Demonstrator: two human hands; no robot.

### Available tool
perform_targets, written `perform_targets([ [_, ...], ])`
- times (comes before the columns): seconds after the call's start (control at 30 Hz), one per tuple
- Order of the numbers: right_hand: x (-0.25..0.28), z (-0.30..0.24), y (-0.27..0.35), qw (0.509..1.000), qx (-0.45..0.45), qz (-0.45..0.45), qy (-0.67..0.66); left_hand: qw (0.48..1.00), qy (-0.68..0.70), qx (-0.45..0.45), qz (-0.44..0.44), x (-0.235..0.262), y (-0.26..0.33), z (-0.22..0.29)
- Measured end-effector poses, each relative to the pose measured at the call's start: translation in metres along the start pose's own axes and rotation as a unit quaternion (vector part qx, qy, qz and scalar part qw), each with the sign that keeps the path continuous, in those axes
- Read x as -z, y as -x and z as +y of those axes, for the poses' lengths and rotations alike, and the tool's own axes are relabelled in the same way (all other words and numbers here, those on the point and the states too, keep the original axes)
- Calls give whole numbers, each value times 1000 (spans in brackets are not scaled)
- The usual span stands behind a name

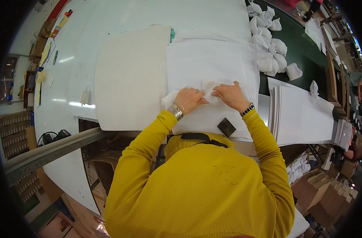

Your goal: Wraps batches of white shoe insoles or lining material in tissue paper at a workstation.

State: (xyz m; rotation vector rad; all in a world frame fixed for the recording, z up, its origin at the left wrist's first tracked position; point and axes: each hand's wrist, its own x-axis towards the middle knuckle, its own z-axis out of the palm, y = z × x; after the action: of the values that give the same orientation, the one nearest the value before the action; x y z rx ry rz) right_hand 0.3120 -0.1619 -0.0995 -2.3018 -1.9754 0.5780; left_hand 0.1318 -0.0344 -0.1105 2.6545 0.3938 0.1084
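My left hand, with several silver bangles at the wrist, pinches the left side of a crumpled piece of white tissue paper. On its right side, the curled fingers and thumb of my right hand press into the same tissue paper; a dark watch sits on that wrist. Whether anything lies inside the paper is hidden. Under and beyond both hands spreads a stack of flat white tissue sheets. A small dark square block rests near the table edge, below my right hand.
A large cream sheet lies to the left on the pale table. Several white wrapped bundles sit on a green surface at the right, beyond stacked white sheets. A metal rail runs along the lower left.
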Motion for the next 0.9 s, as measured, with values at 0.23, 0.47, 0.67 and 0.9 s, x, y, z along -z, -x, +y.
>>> perform_targets([
  [0.23,-2,-30,14,969,98,205,94,960,128,120,-217,3,-38,-42],
  [0.47,11,22,-47,998,15,-38,-39,976,-121,-37,180,-10,8,17],
  [0.67,31,33,-98,993,-101,29,61,972,-149,32,179,0,-58,-26],
  [0.9,-8,73,-26,894,-103,414,138,980,-88,-115,139,-37,-93,-39],
])
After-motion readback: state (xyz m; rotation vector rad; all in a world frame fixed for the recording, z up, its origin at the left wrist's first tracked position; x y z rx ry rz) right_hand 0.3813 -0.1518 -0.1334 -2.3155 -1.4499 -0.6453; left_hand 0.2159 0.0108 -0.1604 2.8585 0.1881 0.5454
